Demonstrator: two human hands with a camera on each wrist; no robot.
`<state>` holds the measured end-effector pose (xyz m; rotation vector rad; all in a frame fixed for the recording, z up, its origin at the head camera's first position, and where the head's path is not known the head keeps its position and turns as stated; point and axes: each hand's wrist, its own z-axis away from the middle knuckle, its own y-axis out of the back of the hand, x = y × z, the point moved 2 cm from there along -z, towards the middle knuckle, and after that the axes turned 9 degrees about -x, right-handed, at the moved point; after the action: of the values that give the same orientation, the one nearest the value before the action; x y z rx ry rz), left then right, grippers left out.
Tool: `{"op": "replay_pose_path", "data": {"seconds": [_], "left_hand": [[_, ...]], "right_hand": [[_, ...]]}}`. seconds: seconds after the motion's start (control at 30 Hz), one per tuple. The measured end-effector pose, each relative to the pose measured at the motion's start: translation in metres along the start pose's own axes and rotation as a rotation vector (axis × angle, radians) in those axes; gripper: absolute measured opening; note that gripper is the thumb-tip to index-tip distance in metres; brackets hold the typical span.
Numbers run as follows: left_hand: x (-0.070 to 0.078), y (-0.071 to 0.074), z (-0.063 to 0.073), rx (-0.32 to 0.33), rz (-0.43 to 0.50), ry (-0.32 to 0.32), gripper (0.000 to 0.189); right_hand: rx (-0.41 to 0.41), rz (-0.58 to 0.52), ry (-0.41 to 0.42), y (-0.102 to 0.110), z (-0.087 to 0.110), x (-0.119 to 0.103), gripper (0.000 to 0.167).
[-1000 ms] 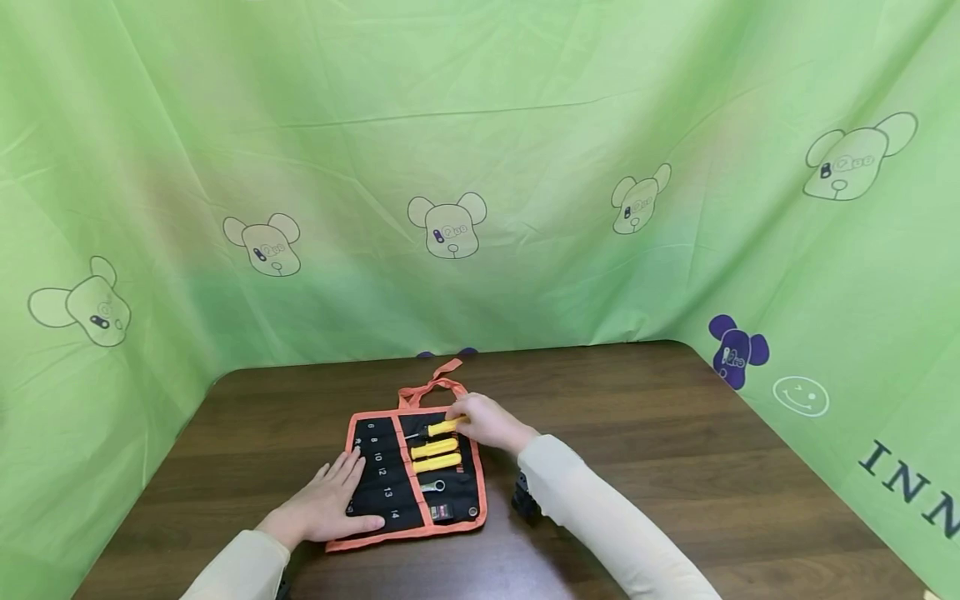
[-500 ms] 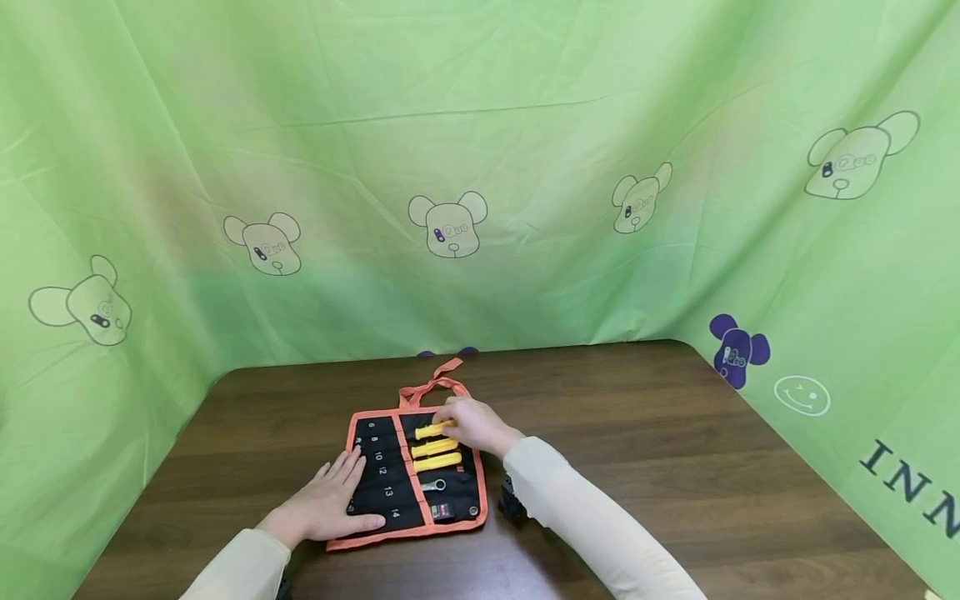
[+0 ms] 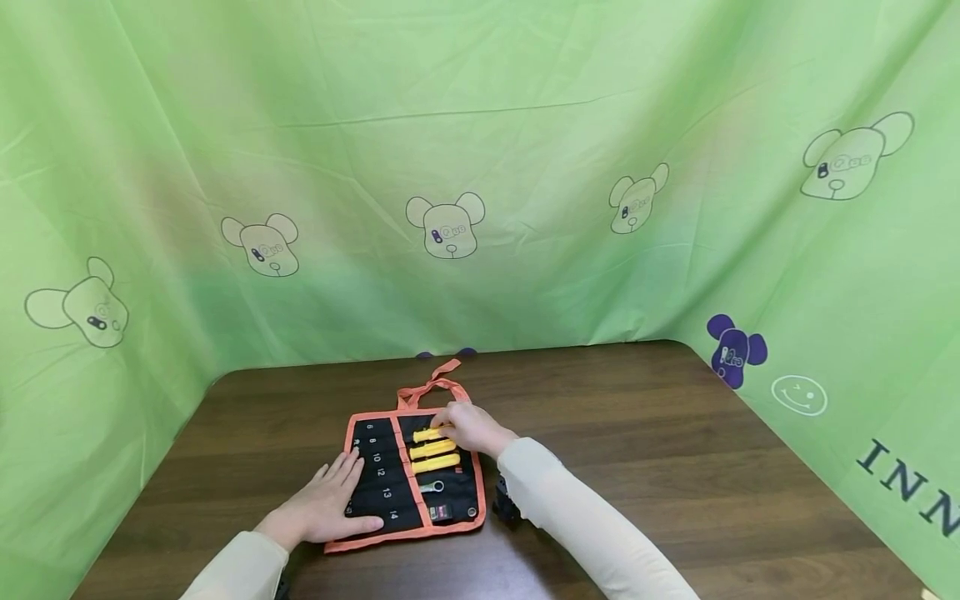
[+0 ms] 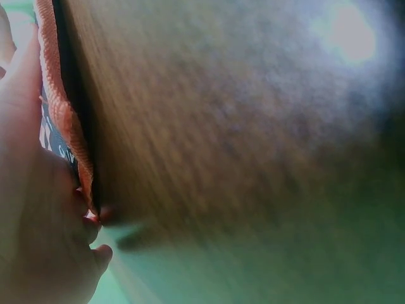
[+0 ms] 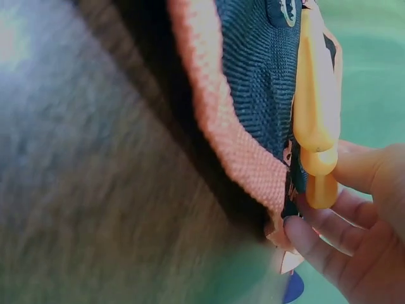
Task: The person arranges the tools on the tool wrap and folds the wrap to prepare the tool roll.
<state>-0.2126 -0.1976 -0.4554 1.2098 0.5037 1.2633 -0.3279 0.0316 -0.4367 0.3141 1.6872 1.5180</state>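
A black tool roll with orange edging lies unrolled on the table. My left hand rests on its numbered left part, fingers extended. With my right hand I pinch the yellow handle of the farthest screwdriver, whose shaft is hidden in its pocket. Two more yellow handles stick out of the pockets just in front. In the right wrist view, thumb and fingers close around the handle end beside the roll's edge. Nearer me, a small ring-ended wrench and a small black packet sit in pockets.
Orange tie straps trail from the roll's far edge. The brown wooden table extends on both sides. A green curtain with mouse-head prints hangs behind and along the sides.
My right hand has moved left with the far screwdriver, and its shaft, showing a second ago, has slid into the pocket. The left hand has stayed in place.
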Motion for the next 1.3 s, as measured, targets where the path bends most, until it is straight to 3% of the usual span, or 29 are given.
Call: {"op": "replay_pose_path", "data": {"seconds": [0.57, 0.9, 1.03, 1.3], "left_hand": [[-0.006, -0.005, -0.003, 0.007, 0.0, 0.001, 0.102], [-0.005, -0.005, -0.003, 0.002, -0.001, 0.013, 0.101], [-0.003, -0.003, -0.002, -0.001, -0.005, 0.013, 0.1], [-0.005, 0.001, 0.0, 0.0, 0.012, -0.012, 0.097]], "right_hand": [[-0.074, 0.001, -0.046, -0.005, -0.008, -0.006, 0.019], [-0.044, 0.012, 0.052, -0.007, -0.012, -0.014, 0.017], [-0.02, 0.019, 0.082, -0.011, -0.015, -0.007, 0.017], [-0.009, -0.04, -0.02, 0.003, 0.001, -0.012, 0.026]]}}
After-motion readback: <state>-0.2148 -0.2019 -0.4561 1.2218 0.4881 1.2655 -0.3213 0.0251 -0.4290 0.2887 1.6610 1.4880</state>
